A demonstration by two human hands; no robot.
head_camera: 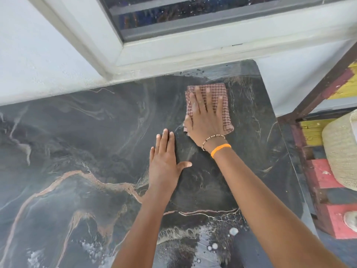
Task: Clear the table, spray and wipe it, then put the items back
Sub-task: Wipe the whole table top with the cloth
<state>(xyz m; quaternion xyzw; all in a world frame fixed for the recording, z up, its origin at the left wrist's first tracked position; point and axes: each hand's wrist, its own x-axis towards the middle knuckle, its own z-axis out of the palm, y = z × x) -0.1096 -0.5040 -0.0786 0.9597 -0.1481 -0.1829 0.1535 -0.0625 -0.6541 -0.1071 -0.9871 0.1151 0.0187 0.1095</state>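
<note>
While lying flat on the dark marbled bench (77, 142), the left hand (164, 163) is grasping nothing. Right hand (206, 118) is pressing the checked cloth (210, 91) down, fingers (204, 101) spread, not clenched.

the desk (81, 144) has a dark, glossy marbled top with copper and white veins. a folded red-and-white checked cloth (222, 93) lies flat on it near the far right corner, close below the window sill, partly covered.

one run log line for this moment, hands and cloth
phase: wiping | right hand: flat on checked cloth, far right of table | left hand: flat on table, empty
</note>
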